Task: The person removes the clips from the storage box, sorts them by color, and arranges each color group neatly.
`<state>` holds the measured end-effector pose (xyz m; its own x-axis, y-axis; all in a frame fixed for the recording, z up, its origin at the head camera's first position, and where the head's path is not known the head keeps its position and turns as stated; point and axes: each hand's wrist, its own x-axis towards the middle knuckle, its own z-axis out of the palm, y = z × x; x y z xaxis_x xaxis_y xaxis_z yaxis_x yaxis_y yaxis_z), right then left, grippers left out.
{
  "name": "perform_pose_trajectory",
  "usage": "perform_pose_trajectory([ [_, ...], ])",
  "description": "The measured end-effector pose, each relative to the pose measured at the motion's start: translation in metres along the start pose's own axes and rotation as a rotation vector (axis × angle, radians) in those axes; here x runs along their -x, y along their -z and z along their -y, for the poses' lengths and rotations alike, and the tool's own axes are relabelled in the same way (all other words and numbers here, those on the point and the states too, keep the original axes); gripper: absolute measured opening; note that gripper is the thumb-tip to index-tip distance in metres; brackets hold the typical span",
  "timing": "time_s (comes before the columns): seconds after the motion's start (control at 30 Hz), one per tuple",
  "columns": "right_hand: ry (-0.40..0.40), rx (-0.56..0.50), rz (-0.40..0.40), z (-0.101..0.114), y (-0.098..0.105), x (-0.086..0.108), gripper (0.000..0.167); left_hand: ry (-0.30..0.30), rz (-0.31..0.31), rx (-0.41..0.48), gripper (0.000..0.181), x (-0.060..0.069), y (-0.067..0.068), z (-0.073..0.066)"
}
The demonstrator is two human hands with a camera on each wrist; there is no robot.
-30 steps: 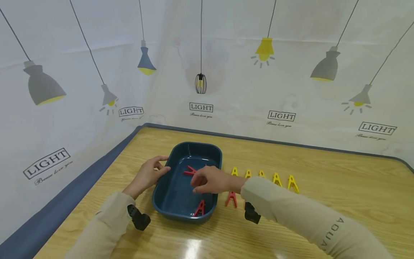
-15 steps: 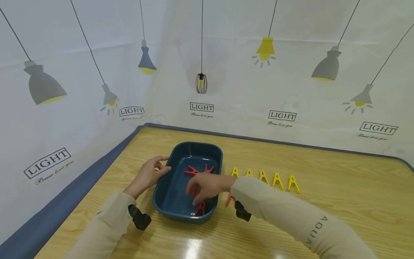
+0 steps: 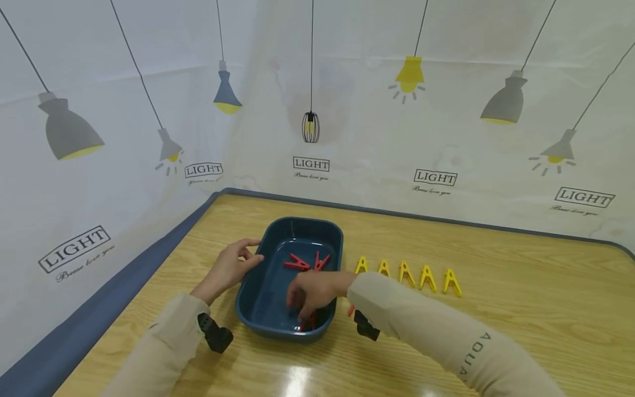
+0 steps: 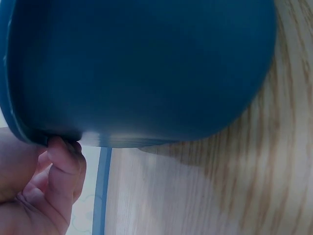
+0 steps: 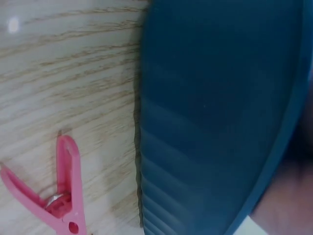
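Note:
My left hand (image 3: pixel 232 269) grips the left rim of a dark blue plastic basin (image 3: pixel 250 317), thumb on one side and curled fingers on the other, as the left wrist view shows. My right hand (image 3: pixel 317 290) reaches down into the basin with bent fingers, over a red clothespin (image 3: pixel 308 324) near its front right corner. Whether the fingertips hold that clothespin is hidden. Two more red clothespins lie further back in the basin, one (image 3: pixel 297 263) left of the other (image 3: pixel 319 261).
Several yellow clothespins, the nearest to the basin being this one (image 3: pixel 361 265), stand in a row on the wooden table (image 3: pixel 521 309) to the right. A red clothespin (image 5: pixel 71 191) lies beside the basin, mostly behind the right sleeve. A lamp-print curtain (image 3: pixel 357 138) hangs behind.
My right hand has moved left and down inside the basin, toward the front red clothespin, uncovering the red clothespins at the back. My left hand stays on the rim.

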<state>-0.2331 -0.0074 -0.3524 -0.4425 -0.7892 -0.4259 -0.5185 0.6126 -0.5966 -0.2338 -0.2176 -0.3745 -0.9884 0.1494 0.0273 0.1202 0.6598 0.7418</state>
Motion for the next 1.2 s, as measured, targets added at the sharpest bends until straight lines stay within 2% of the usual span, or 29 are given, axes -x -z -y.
perform_pose_trajectory([
  [0.4, -0.065, 0.038, 0.063, 0.000, -0.004, -0.007, 0.022, 0.003, 0.000, 0.003, 0.042, 0.001, 0.001, -0.002],
  [0.47, -0.076, 0.060, 0.077, -0.005, -0.005, -0.012, 0.021, 0.003, 0.001, 0.002, 0.042, 0.001, 0.001, -0.002],
  [0.5, -0.060, 0.059, 0.084, -0.017, -0.008, -0.021, 0.021, 0.004, 0.001, 0.002, 0.042, 0.001, 0.001, -0.002],
  [0.53, -0.065, 0.063, 0.085, -0.017, -0.008, -0.021, 0.020, 0.004, 0.001, 0.002, 0.042, 0.001, 0.001, -0.002],
  [0.63, -0.051, 0.091, 0.065, -0.020, -0.010, -0.023, 0.020, -0.003, 0.001, 0.003, 0.042, 0.001, 0.001, -0.001],
  [0.8, -0.053, 0.100, 0.014, 0.005, -0.006, -0.006, 0.021, 0.008, -0.006, 0.013, 0.042, 0.001, 0.001, -0.001],
  [1.2, 0.067, 0.091, -0.127, 0.002, -0.011, -0.014, 0.025, 0.016, -0.001, 0.009, 0.042, 0.001, 0.001, -0.001],
])
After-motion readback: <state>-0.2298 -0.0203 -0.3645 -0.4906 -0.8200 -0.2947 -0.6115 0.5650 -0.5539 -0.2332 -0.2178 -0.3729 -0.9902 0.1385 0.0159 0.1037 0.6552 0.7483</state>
